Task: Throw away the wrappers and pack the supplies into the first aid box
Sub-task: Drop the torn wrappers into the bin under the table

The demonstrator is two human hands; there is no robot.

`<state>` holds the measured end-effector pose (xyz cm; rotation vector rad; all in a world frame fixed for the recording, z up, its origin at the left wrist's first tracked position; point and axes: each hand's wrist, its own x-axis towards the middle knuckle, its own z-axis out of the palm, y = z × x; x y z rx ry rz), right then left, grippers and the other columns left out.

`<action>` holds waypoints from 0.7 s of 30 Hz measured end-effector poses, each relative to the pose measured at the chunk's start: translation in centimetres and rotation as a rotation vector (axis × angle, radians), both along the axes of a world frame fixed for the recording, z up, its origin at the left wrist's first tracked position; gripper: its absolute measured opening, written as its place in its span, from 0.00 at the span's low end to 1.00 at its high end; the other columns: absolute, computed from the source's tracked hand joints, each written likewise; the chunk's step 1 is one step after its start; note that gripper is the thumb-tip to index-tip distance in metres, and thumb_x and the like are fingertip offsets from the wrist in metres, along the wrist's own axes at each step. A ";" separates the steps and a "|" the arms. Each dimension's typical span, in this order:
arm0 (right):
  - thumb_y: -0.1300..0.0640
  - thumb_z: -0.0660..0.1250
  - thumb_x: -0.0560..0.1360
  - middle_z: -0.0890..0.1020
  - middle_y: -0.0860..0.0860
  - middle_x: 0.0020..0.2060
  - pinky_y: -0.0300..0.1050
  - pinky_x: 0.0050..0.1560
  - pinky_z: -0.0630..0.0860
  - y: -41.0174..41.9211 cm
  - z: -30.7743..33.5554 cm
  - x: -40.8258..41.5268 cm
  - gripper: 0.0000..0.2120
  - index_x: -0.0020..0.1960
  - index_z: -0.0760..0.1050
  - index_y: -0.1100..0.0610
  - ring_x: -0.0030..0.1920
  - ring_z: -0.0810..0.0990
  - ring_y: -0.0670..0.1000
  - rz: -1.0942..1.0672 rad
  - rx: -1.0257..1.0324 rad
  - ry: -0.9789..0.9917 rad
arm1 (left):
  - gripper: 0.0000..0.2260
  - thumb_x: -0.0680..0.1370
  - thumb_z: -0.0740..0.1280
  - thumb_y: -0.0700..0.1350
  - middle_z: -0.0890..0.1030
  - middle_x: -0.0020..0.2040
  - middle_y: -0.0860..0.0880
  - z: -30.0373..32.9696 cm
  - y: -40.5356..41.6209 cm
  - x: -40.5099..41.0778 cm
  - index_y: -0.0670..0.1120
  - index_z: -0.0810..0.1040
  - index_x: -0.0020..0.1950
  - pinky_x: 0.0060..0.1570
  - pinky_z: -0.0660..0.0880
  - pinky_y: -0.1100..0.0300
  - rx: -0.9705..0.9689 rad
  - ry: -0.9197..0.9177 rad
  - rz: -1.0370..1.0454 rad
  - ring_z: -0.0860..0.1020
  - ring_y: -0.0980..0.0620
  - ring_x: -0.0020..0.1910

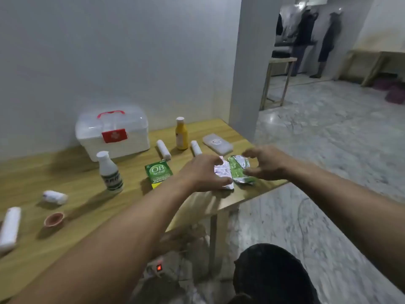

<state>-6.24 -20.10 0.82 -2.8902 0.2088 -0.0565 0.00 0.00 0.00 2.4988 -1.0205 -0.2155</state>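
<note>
Two crumpled foil wrappers lie near the table's right edge: a silver-pink wrapper (223, 172) and a green wrapper (240, 170). My left hand (201, 172) rests over the silver-pink one, fingers curled on it. My right hand (266, 163) hovers at the green one with fingers spread. The white first aid box (111, 132), lid shut, red handle and latch, stands at the back by the wall. Supplies on the table: green OB herbal box (158, 172), white bottle (109, 171), yellow bottle (182, 133), and several white bandage rolls (163, 149) (195, 148) (54, 196) (9, 227).
A clear flat packet (217, 143) lies behind the wrappers and a small pink cup (54, 219) sits front left. The wooden table (87, 205) ends just right of the wrappers. A power strip with a red light (159, 267) lies on the floor below.
</note>
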 end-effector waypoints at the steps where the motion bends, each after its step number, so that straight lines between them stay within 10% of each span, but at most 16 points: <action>1: 0.49 0.72 0.69 0.76 0.54 0.66 0.50 0.64 0.72 -0.1 -0.5 -0.2 0.28 0.68 0.71 0.52 0.64 0.74 0.56 -0.012 -0.010 0.054 | 0.32 0.68 0.70 0.60 0.74 0.70 0.49 -0.4 -0.2 -0.4 0.47 0.73 0.69 0.66 0.71 0.52 0.047 0.016 -0.012 0.72 0.48 0.69; 7: 0.51 0.70 0.68 0.77 0.56 0.62 0.51 0.58 0.75 0.0 -2.7 -1.3 0.29 0.67 0.71 0.55 0.59 0.75 0.59 0.039 -0.021 0.203 | 0.41 0.57 0.61 0.63 0.72 0.71 0.48 -1.7 -1.0 -0.6 0.48 0.72 0.69 0.66 0.70 0.48 0.217 0.049 0.021 0.70 0.46 0.69; 13: 0.49 0.64 0.73 0.83 0.60 0.45 0.51 0.40 0.76 -1.0 -5.0 -2.0 0.12 0.48 0.80 0.56 0.46 0.79 0.63 0.063 -0.132 -0.084 | 0.18 0.63 0.64 0.54 0.83 0.48 0.47 -2.7 -1.6 0.0 0.47 0.81 0.48 0.48 0.79 0.48 0.202 -0.049 0.030 0.80 0.44 0.49; 21: 0.51 0.63 0.77 0.82 0.62 0.43 0.48 0.35 0.67 -3.4 -3.8 -5.2 0.12 0.49 0.79 0.59 0.42 0.78 0.65 -0.039 -0.149 -0.265 | 0.10 0.75 0.65 0.47 0.83 0.53 0.47 -2.1 -2.6 -2.5 0.52 0.84 0.52 0.49 0.77 0.52 0.053 -0.152 0.117 0.79 0.42 0.53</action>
